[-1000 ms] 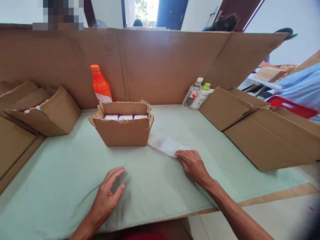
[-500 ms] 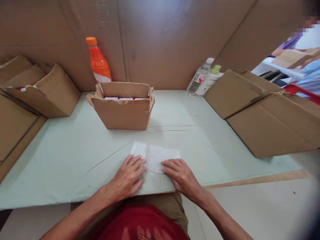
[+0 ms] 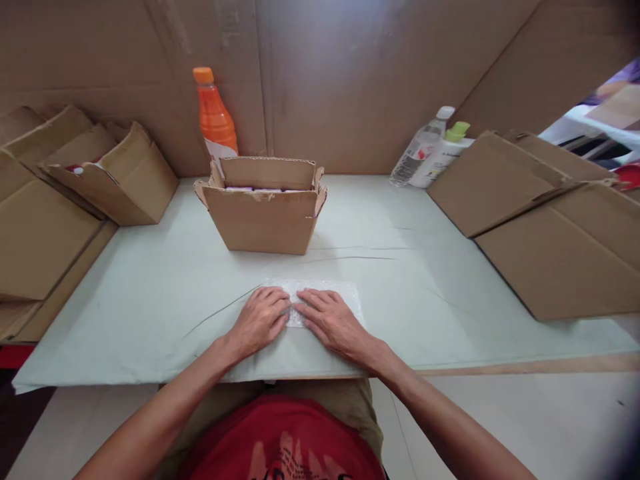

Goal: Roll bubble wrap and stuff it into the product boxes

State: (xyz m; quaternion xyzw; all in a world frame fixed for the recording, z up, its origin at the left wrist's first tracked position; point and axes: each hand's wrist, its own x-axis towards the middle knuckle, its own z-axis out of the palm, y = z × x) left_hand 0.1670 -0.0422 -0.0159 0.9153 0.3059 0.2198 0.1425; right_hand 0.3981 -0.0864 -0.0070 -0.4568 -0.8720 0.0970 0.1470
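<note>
A white textured sheet, perhaps bubble wrap, lies flat on the pale green table cover near the front edge. My left hand rests flat on its left part, fingers stretched out. My right hand lies flat on its middle, fingers spread, close beside the left. Behind the sheet stands a small open cardboard box with several white and purple packs inside.
An orange bottle stands behind the small box. A clear water bottle and a white bottle with a green cap lean at the back right. Large cardboard boxes lie right, more open boxes left. Cardboard walls surround the table.
My right hand dragged the white sheet from beside the small box to the front of the table. Both hands came together flat on it. My head tilted down.
</note>
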